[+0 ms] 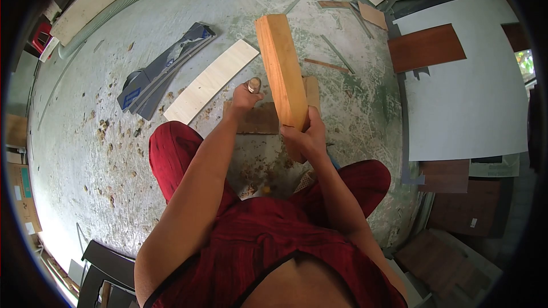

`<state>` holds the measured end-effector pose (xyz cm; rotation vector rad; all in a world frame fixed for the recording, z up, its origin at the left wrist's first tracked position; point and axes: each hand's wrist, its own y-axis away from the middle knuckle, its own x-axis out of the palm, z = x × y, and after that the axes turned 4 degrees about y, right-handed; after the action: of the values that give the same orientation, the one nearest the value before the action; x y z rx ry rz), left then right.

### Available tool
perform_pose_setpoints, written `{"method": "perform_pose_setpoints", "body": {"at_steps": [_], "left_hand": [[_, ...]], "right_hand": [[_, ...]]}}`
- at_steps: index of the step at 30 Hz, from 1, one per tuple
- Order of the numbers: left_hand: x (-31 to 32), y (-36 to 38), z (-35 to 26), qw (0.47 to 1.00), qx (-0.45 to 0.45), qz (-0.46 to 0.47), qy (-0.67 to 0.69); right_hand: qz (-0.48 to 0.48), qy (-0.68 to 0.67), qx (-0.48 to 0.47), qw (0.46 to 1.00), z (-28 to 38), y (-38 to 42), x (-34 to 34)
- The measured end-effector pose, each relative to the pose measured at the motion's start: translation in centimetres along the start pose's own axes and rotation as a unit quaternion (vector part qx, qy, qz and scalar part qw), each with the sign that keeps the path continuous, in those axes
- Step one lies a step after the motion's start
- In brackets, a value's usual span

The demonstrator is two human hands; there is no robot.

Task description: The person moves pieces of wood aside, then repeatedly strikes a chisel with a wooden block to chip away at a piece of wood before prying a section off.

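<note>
Dark strips [155,74] with blue print too small to read and a flat, pale board [211,82] lay on the scuffed, debris-strewn floor [125,154], left of the hands. The right hand [308,135] clenched a chunky, angular wooden block [281,71], raised above the floor; the left hand [244,100] wrapped round a round-ended handle [254,85] beside it.
</note>
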<state>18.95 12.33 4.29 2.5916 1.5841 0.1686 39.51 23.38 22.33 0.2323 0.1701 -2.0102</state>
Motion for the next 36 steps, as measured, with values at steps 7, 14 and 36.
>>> {"method": "perform_pose_setpoints", "body": {"at_steps": [7,14,36], "left_hand": [[0.6,1.1,-0.8,0.999,0.004,-0.011,-0.037],[0.6,2.2,-2.8,0.989,0.011,0.024,0.145],[0.1,1.3,0.7,0.978,0.034,0.064,0.195]], "right_hand": [[-0.036,0.003,-0.041,0.999,1.2,0.8,0.4],[0.096,0.302,0.108,0.942,0.5,0.6,0.2],[0.106,0.361,0.057,0.925,-0.6,1.7,0.8]]}}
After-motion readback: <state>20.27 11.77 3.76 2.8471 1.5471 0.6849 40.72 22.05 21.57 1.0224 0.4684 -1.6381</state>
